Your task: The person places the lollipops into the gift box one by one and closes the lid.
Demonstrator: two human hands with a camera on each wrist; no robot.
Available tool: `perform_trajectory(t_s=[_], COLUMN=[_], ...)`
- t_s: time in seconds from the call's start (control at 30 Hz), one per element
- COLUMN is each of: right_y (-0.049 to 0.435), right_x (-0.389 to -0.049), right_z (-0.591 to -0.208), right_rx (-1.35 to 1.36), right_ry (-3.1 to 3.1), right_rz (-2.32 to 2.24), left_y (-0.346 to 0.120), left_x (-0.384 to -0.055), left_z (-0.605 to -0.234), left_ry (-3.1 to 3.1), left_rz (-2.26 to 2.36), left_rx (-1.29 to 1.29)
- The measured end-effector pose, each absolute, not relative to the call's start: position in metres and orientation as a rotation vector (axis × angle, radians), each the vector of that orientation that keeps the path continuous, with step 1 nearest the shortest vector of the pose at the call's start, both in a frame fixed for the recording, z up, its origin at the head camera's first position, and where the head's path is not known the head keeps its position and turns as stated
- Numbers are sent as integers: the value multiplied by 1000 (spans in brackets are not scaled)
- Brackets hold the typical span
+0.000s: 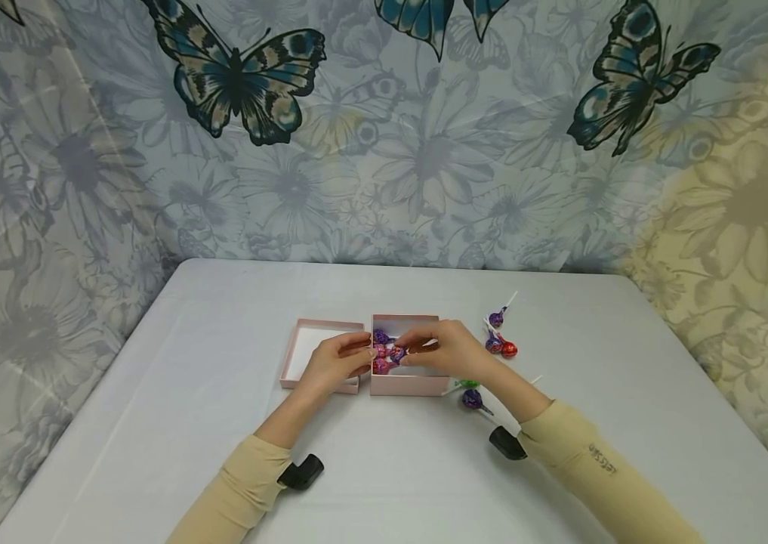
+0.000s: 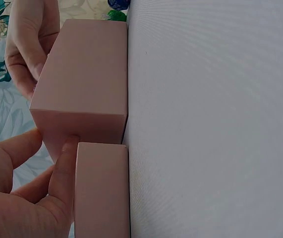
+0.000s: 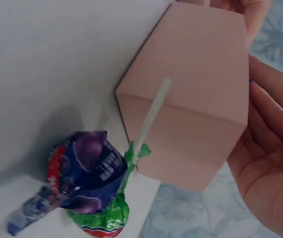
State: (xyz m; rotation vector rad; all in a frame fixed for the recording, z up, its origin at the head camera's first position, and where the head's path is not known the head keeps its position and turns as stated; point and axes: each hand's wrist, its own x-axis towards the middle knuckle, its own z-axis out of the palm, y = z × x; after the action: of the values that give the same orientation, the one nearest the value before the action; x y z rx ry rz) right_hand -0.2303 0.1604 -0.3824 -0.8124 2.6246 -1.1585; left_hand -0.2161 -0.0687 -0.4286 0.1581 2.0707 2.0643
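Pink box (image 1: 409,384): open, near table centre; several wrapped lollipops (image 1: 384,352) inside, purple and red, seen from the head view only. Wrist views give only the outer walls, contents hidden.

Pink lid (image 1: 302,355): upturned, white inside, at 9 o'clock of the box, walls touching or almost so. Left wrist view shows lid corner (image 2: 101,188) and box corner (image 2: 82,84) just beside each other on the grey table (image 2: 215,124).

Left hand (image 1: 337,363): at the seam between lid and box, fingertips reaching over the box's left edge toward the sweets. Left wrist view shows a finger (image 2: 64,173) lying along the lid wall up to the box; fingers fairly straight, nothing clasped that can be seen.

Right hand (image 1: 441,349): over the box opening from 3 o'clock, fingers bent down among the lollipops; whether a sweet is pinched cannot be told. Right wrist view shows the palm (image 3: 267,148) open beside the box wall (image 3: 196,99).

Loose lollipops, 3 o'clock of the box: two purple and one red group (image 1: 501,341). At 5 o'clock: green one (image 1: 468,384) and purple one (image 1: 473,399). Right wrist view alone gives these close up: purple wrapper (image 3: 89,171) over green wrapper (image 3: 104,218), a white stick (image 3: 151,116) leaning across the box wall.

Beige sleeves (image 1: 587,468), a black wrist mount (image 1: 302,472) on each arm.
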Motion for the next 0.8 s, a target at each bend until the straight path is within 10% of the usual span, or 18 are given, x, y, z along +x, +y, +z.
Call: perform_trajectory(t_s=[0.8], right_y=[135], right_x=[-262], right_z=[-392], right_rx=[-1341], right_ry=[2335], right_rz=[-701], left_y=[-70], left_x=[-218], left_z=[-431], left_ry=[2047], left_rz=[2077], left_rx=[165])
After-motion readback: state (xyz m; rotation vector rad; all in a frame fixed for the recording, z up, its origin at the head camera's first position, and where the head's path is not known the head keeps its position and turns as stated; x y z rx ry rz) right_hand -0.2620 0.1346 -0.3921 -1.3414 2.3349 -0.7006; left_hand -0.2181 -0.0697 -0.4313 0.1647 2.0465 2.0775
